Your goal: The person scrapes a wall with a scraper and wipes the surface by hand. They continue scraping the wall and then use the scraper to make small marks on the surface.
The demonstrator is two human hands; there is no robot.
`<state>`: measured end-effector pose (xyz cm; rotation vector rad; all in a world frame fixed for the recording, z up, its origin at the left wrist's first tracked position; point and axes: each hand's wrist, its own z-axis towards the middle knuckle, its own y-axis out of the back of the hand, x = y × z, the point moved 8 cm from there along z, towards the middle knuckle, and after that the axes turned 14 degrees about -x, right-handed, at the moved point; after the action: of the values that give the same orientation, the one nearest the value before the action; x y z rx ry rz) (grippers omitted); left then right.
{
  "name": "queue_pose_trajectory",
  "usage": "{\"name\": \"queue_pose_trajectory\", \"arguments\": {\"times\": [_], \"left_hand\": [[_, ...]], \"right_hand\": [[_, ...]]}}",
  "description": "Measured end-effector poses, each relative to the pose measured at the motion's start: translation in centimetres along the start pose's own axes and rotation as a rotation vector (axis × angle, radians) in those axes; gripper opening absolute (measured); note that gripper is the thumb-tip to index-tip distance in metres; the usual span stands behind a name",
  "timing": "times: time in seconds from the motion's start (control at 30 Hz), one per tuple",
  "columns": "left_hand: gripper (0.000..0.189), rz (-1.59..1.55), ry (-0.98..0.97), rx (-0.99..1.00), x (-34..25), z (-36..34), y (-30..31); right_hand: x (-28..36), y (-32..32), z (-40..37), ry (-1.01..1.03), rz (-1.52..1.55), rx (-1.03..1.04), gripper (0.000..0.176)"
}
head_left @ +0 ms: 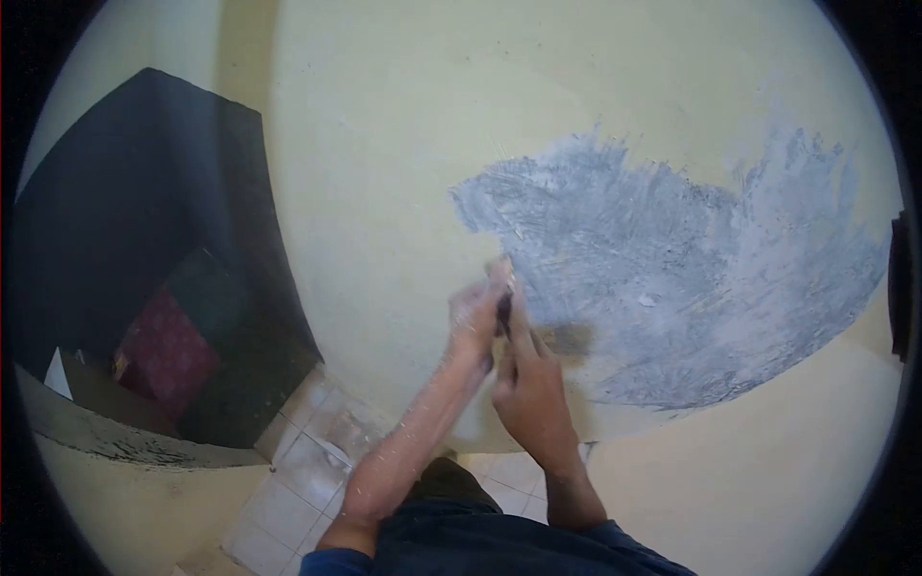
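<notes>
Both my hands are raised against a pale yellow wall. My left hand, dusted white, is closed around the dark handle of a scraping tool. My right hand sits just below and right of it, fingers pressed onto the same tool against the wall. The tool's blade is hidden by my fingers. The hands are at the lower left edge of a large grey scraped patch, where the paint is gone.
A dark doorway opens at the left, with a reddish object inside. White floor tiles lie below. A grey ledge runs along the lower left.
</notes>
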<state>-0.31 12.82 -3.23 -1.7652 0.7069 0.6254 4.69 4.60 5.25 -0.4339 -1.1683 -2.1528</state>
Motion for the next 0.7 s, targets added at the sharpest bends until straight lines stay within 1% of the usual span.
{"name": "queue_pose_trajectory", "arguments": {"times": [0.07,0.1,0.17,0.2,0.23,0.27,0.33,0.37,0.43,0.53,0.57,0.67,0.7], "left_hand": [[0.039,0.034,0.072,-0.025,2.1,-0.1,0.1],[0.040,0.019,0.081,-0.018,1.7,-0.2,-0.3],[0.040,-0.027,0.031,-0.052,-0.5,0.6,-0.5],[0.041,-0.047,0.014,-0.083,-1.8,0.6,-0.1],[0.035,-0.021,0.014,0.019,-2.5,0.4,-0.2],[0.035,0.020,-0.010,-0.001,-2.1,0.8,0.3],[0.037,0.107,-0.045,-0.015,-0.2,1.6,0.8],[0.036,0.108,-0.027,0.006,0.3,1.7,0.6],[0.036,0.110,0.019,0.042,0.7,1.3,0.3],[0.033,-0.042,0.006,0.010,-1.9,0.9,0.0],[0.032,-0.051,-0.009,0.003,-1.9,0.9,0.0],[0.032,0.112,0.050,0.007,0.7,0.4,0.1],[0.031,0.097,0.065,0.042,0.9,0.7,-0.2]], "right_hand": [[-0.9,1.0,-1.1,0.004,0.035,-0.046,0.057],[-0.5,0.6,-0.4,0.036,0.031,-0.055,0.056],[0.2,-0.4,0.4,0.074,0.013,-0.054,0.056],[0.3,-0.6,0.5,0.040,-0.009,-0.021,0.055],[0.9,-0.7,0.6,0.005,-0.023,0.010,0.055],[1.3,-1.0,0.9,-0.022,-0.029,0.030,0.054],[0.3,-0.2,-0.2,0.043,0.037,-0.058,0.054],[-0.1,0.3,-0.2,0.090,0.057,-0.102,0.054],[0.5,-0.1,0.4,0.091,0.044,-0.079,0.054],[1.3,-0.7,0.9,0.082,0.004,-0.048,0.054],[1.3,-0.7,0.9,0.078,-0.011,-0.044,0.055],[-0.2,0.7,-0.2,0.073,0.052,-0.089,0.056],[-0.1,0.4,0.2,0.072,0.032,-0.074,0.056]]}}
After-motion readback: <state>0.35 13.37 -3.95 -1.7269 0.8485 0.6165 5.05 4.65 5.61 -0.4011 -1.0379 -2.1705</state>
